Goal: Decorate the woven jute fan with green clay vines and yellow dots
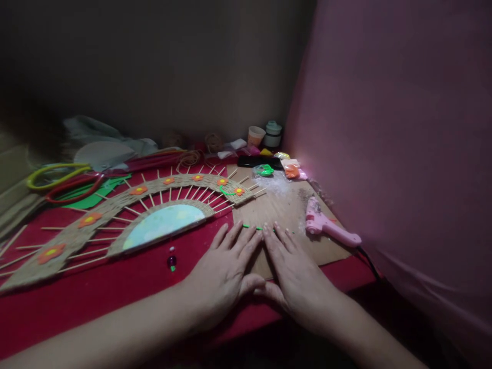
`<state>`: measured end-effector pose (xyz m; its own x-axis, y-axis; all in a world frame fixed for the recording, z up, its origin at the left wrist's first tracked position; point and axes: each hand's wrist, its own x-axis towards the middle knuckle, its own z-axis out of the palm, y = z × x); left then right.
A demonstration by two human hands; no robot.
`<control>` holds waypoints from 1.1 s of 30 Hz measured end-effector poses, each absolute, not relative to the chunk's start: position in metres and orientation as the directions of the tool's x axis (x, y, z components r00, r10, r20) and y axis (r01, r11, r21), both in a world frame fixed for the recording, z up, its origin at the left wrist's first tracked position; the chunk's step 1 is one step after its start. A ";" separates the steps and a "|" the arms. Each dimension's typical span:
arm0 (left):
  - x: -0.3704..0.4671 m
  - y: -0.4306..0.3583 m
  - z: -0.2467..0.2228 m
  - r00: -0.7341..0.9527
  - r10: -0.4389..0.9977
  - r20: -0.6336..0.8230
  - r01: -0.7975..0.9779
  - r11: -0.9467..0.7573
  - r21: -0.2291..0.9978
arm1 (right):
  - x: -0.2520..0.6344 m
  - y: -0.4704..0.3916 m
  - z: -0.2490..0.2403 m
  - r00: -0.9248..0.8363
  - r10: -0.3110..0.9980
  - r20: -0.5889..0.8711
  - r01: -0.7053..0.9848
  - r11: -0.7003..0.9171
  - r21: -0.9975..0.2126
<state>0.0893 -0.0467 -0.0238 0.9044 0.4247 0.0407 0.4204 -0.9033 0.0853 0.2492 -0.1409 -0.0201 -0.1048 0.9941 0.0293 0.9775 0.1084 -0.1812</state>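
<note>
A thin green strand of clay [252, 227] lies across the brown board [277, 205]. My left hand [232, 256] is flat over the strand's left part, fingers stretched out. Beside it my right hand [290, 261] lies flat too, fingertips on the strand's right part; the thumbs nearly meet. The fingers hide much of the strand. To the left rests a woven fan-shaped piece [154, 187] with stick ribs, orange clay flowers [90, 220] and a pale blue half-round centre [163, 225]. A short curved green clay stem [226, 191] sits near its right end.
A pink glue gun [330, 228] lies at the board's right, its cord trailing off the edge. Green clay [264, 170], a black phone [259, 162] and a cup [255, 136] are at the back. Scissors [75, 187] lie far left. A pink cloth [392, 128] hangs on the right.
</note>
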 end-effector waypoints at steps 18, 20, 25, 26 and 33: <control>0.127 -0.039 -0.013 0.931 0.363 -0.036 0.363 -0.912 0.193 | 0.266 -0.131 -0.019 -0.057 0.993 0.099 0.972 0.078 -0.223; 0.120 -0.046 -0.016 0.939 0.342 -0.035 0.343 -0.925 0.162 | 0.261 -0.138 -0.022 -0.057 0.992 0.112 0.975 0.080 -0.208; 0.119 -0.044 -0.017 0.943 0.332 -0.004 0.331 -0.939 0.092 | 0.261 -0.138 -0.012 -0.074 0.996 0.054 0.967 0.085 -0.239; 0.122 -0.042 -0.017 0.938 0.347 0.003 0.346 -0.935 0.076 | 0.262 -0.136 -0.008 -0.083 0.996 0.044 0.961 0.091 -0.260; 0.114 -0.044 -0.018 0.947 0.312 0.070 0.310 -0.950 0.044 | 0.269 -0.140 -0.003 -0.079 0.996 -0.035 0.926 0.060 -0.373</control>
